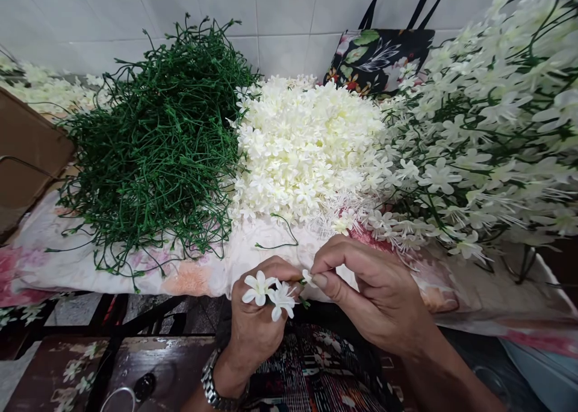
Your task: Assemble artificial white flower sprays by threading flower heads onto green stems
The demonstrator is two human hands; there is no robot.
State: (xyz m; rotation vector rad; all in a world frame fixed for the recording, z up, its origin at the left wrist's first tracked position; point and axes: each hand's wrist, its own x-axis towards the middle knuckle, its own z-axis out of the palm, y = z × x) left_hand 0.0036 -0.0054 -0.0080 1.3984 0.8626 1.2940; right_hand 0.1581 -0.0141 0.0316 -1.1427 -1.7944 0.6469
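One brown cardboard box (31, 153), cut off by the left edge, with pale flowers (54, 93) behind it. One large, tangled pile of green artificial stems (158, 141), on a tabletop covered with a pink-and-orange floral cloth (187, 278). One left hand (257, 330), steel-banded wristwatch (211, 380) at the wrist, fingers curled closed about a flower sprig (282, 300) with two open white blossoms showing over the knuckles. One loose green stem (289, 244), curved, lying on the cloth just beyond the hands. One dense heap of loose white blossoms (307, 147), beside the green pile; fine white stamens (334, 210) at its near right edge. One right hand (379, 297), thumb and forefinger pinched together on a small white blossom (309, 278) at the sprig, near the left fingers. One black handbag (383, 62), flower-printed, dark straps raised, against the tiled wall (284, 8). Many white flower sprays (497, 135) on green stems, massed at right. One light blue container (544, 370), partly visible, lower right corner.
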